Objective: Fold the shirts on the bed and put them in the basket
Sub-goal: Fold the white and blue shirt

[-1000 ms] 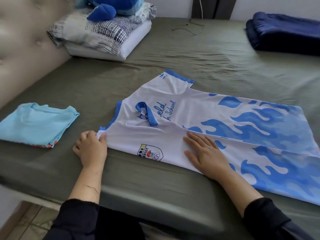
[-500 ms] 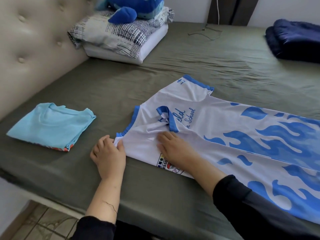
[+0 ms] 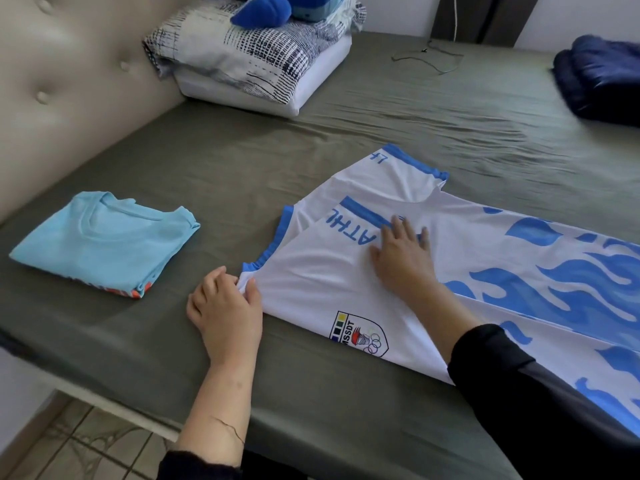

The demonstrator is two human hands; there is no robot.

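A white jersey with blue flames (image 3: 478, 244) lies spread on the green bed sheet (image 3: 242, 161), its near sleeve folded in over the chest. My left hand (image 3: 225, 306) pinches the jersey's shoulder corner at the near left. Flat on the folded sleeve, by its blue cuff, my right hand (image 3: 401, 254) presses with straight fingers. A folded light-blue shirt (image 3: 104, 240) rests on the bed to the left. No basket is in view.
Stacked pillows (image 3: 256, 60) with a blue plush toy (image 3: 266, 10) sit at the head of the bed by the padded headboard (image 3: 62, 74). A folded dark-blue blanket (image 3: 602, 77) lies far right. A thin cable (image 3: 429, 57) trails on the sheet.
My right hand slid left along the jersey, then carried the near sleeve over onto the chest and now presses it flat. My left hand kept its pinch on the shoulder corner.
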